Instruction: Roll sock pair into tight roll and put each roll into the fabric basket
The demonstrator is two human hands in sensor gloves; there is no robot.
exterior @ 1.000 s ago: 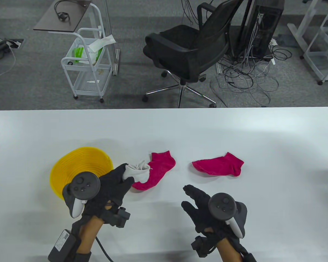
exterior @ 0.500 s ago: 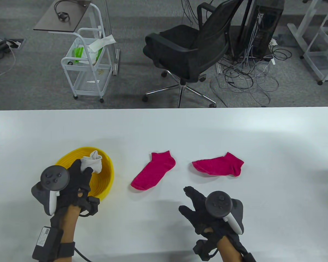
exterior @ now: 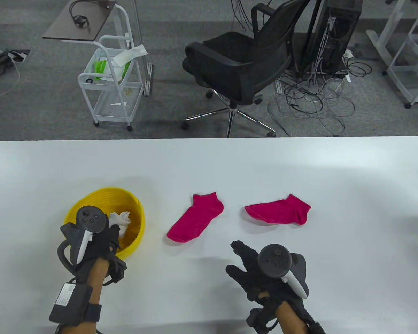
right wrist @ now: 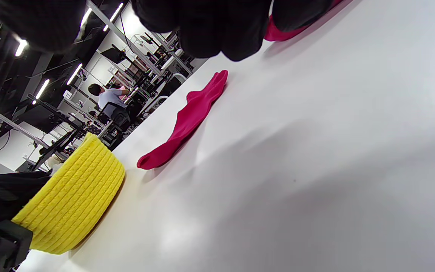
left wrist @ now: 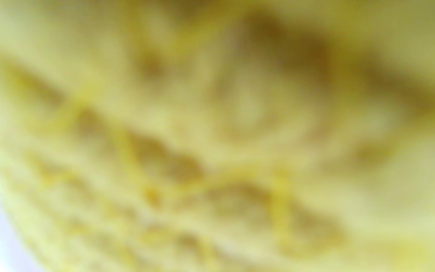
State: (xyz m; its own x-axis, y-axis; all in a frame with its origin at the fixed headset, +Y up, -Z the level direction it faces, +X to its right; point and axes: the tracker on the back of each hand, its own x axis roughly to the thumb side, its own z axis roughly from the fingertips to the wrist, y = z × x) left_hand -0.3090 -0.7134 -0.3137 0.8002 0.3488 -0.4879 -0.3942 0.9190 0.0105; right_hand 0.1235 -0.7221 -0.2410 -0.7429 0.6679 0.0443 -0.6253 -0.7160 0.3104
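Observation:
The yellow fabric basket (exterior: 139,213) stands at the table's front left, and its weave fills the blurred left wrist view (left wrist: 217,151). My left hand (exterior: 112,232) reaches down into the basket and still holds the rolled white sock pair (exterior: 121,219) at its fingertips; the tracker hides much of the grip. Two pink socks lie flat and apart: one (exterior: 196,218) just right of the basket, the other (exterior: 278,209) further right. My right hand (exterior: 239,259) hovers in front of them with fingers spread and holds nothing. In the right wrist view the nearer pink sock (right wrist: 187,121) and the basket (right wrist: 70,204) show.
The white table (exterior: 299,167) stretches bare to the right and back. Beyond its far edge stand a black office chair (exterior: 237,66), a white wire cart (exterior: 111,80) and tangled cables on the floor.
My left hand carried the white sock roll leftwards from beside the pink sock to over the basket, then lowered it inside. The right hand drifted slightly towards me.

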